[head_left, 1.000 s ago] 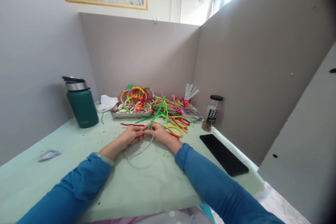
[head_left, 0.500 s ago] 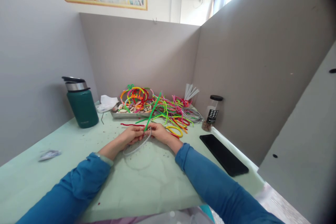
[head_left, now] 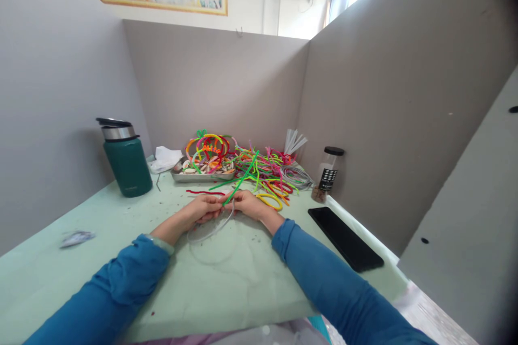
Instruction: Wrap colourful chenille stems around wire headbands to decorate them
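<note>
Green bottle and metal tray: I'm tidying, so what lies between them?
In the head view, a crumpled white wad lies between the green bottle and metal tray, with a thin dark rod nearer the camera.

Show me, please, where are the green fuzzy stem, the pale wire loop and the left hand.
Green fuzzy stem [head_left: 243, 178]: head view, middle of its length.
Pale wire loop [head_left: 219, 228]: head view, on its curve between the hands.
Left hand [head_left: 202, 208]: head view, back of the hand.

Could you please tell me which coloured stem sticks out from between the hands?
The straight green stem, held between left hand and right hand; the red stem lies flat, the pile beyond is tangled.
</note>
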Action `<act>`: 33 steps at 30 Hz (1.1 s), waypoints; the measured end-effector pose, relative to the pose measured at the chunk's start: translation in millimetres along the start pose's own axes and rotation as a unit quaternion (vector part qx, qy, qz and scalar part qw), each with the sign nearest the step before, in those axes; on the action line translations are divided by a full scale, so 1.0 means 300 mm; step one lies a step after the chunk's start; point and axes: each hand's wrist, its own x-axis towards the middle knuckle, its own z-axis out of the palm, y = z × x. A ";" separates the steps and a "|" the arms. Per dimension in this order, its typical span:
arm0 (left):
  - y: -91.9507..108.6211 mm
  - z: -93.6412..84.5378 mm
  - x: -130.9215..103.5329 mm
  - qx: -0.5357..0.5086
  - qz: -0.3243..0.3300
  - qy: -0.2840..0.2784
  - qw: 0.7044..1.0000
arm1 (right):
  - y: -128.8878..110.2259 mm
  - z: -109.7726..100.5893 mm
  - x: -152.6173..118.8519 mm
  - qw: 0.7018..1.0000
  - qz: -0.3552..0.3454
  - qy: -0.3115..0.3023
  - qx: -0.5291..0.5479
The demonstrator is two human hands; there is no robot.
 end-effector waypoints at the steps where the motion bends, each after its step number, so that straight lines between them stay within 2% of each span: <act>1: -0.001 -0.001 0.000 0.002 0.000 -0.004 1.000 | -0.001 -0.002 -0.001 1.000 -0.001 -0.005 0.003; 5: 0.002 -0.003 -0.006 0.001 0.005 -0.018 1.000 | 0.003 -0.005 0.000 1.000 -0.007 -0.013 0.000; 18: 0.006 0.002 -0.008 -0.009 0.003 -0.012 1.000 | 0.006 0.016 0.006 0.999 0.007 0.033 -0.003; 33: 0.020 0.016 -0.022 0.068 0.033 -0.013 0.997 | -0.011 0.028 0.004 0.996 0.017 0.048 -0.068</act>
